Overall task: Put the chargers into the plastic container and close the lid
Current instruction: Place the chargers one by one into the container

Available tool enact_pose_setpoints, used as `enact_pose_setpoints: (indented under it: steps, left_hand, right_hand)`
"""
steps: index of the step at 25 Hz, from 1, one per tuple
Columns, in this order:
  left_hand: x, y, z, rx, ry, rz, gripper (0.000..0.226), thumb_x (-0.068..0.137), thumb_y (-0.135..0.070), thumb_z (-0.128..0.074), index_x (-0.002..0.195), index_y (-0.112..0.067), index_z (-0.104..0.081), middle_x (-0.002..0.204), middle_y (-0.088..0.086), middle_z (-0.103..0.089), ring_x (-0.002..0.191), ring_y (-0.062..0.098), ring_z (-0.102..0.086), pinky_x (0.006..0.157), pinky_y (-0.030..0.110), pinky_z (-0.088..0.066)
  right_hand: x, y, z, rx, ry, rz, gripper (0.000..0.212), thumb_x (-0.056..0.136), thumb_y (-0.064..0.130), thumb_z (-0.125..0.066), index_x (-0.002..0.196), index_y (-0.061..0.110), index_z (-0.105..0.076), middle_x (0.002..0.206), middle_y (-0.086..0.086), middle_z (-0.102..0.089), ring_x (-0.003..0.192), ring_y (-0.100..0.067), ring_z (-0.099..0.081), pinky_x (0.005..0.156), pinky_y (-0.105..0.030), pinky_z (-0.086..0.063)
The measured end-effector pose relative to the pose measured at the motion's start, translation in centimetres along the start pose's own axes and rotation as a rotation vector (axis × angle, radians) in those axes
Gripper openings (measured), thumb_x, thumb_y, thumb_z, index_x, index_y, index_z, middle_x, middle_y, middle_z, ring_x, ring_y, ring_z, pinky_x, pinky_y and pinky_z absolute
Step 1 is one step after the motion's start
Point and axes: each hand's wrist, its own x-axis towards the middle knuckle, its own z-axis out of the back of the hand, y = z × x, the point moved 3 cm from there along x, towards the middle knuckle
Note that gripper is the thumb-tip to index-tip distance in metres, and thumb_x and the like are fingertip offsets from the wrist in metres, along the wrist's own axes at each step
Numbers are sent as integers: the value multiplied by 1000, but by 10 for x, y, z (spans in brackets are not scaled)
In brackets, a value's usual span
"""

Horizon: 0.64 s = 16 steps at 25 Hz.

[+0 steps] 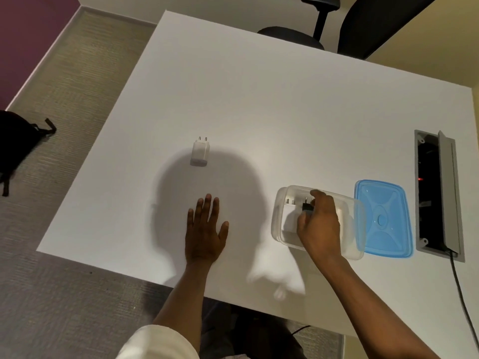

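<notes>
A clear plastic container (281, 200) stands on the white table (285, 112) at the right front. My right hand (320, 224) reaches into it, its fingers pinching a small black charger (307, 206). A white charger (288, 212) lies inside at the container's left end. The blue lid (383, 218) lies flat on the table, touching the container's right side. Another white charger (199, 152) lies on the table farther left, prongs pointing away. My left hand (206, 229) rests flat on the table below that charger, fingers spread, holding nothing.
An open cable hatch (435, 193) with sockets is set into the table at the right, a black cable running from it. A black office chair (337, 24) stands beyond the far edge. A dark bag (15, 143) lies on the carpet at left.
</notes>
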Motion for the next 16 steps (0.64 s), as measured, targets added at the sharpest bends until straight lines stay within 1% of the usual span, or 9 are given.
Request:
enact_pose_setpoints:
  steps: [2,5,8,9,10,11,13,14,16]
  left_hand:
    - [9,26,9,10,-16,36,70,98,-52,-26,158,-21,-9,168,2,-9,156,22,-7,126,46,-13]
    - [25,56,26,18,-49,81,70,98,-51,-28,158,-19,-13,167,4,-12,155,23,-11,125,48,-14]
    - [32,63,31,-10,-82,121,70,98,-51,-29,158,-18,-14,167,6,-15,155,25,-14,125,49,-14]
    - [33,63,30,-14,-79,121,70,98,-52,-26,158,-18,-14,167,6,-15,155,25,-14,125,49,-14]
    - [33,63,29,-18,-73,121,71,97,-54,-24,158,-19,-14,167,5,-15,155,25,-13,126,48,-14]
    - [34,63,29,-18,-70,119,71,97,-55,-23,158,-19,-14,167,5,-15,155,24,-13,126,48,-14]
    - [35,64,29,-18,-72,131,71,97,-54,-26,158,-19,-16,167,4,-16,155,24,-13,126,48,-15]
    - [36,65,29,-23,-70,137,70,97,-54,-29,157,-19,-18,166,4,-17,155,23,-13,126,48,-15]
    - [37,66,29,-35,-67,145,70,97,-53,-35,157,-19,-21,166,3,-20,154,23,-15,126,47,-14]
  right_hand:
    - [3,35,-14,27,23,105,49,83,4,-55,130,11,-46,119,-9,-54,96,-23,-60,84,-34,-51]
    - [18,82,-48,57,119,153,51,81,2,-57,130,11,-45,117,-9,-52,91,-26,-61,80,-33,-49]
    - [40,125,-89,37,208,233,49,81,3,-58,128,6,-46,118,-14,-52,99,-33,-60,86,-42,-51]
    - [48,137,-103,-9,251,278,48,82,5,-58,127,3,-45,118,-17,-52,100,-35,-59,86,-44,-50]
    - [58,147,-118,-59,311,297,47,84,8,-57,128,1,-44,117,-19,-53,100,-37,-59,83,-43,-50]
    - [70,156,-133,-104,382,268,47,86,12,-57,129,2,-42,117,-19,-53,100,-38,-59,79,-41,-49]
    - [94,173,-158,-167,518,133,55,85,24,-61,131,7,-36,119,-18,-53,103,-39,-59,74,-39,-45]
    - [103,180,-169,-194,553,95,63,83,30,-65,132,9,-33,121,-18,-53,104,-39,-59,74,-40,-44]
    - [115,192,-185,-237,571,78,74,78,40,-69,135,12,-31,122,-17,-54,105,-39,-60,74,-39,-42]
